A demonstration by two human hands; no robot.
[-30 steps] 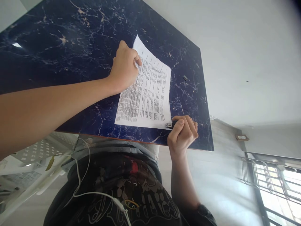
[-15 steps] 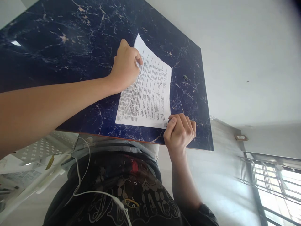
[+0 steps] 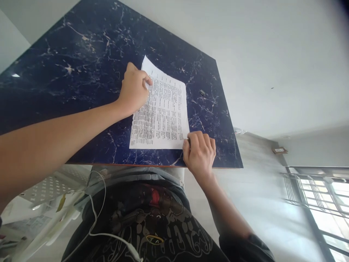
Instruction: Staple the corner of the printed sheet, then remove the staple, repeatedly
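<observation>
A printed sheet of paper [image 3: 163, 116] lies on a dark blue marbled table [image 3: 76, 69]. My left hand [image 3: 133, 89] rests on the sheet's far left edge with its fingers curled and pinching the paper. At the sheet's near right corner, by the table's front edge, my right hand [image 3: 200, 153] is closed in a fist. A small black and silver tool showed in that fist earlier. It is hidden under the fingers now.
A small dark object [image 3: 202, 92] lies on the table to the right of the paper. A white perforated piece of furniture [image 3: 46, 182] stands at the lower left. A white cable [image 3: 94, 218] hangs over my dark shirt. A barred window [image 3: 313, 189] is at the right.
My right hand slid left onto the paper's near corner and closed over the small black tool, which no longer shows. The view shifted a little; my left hand stays on the paper.
</observation>
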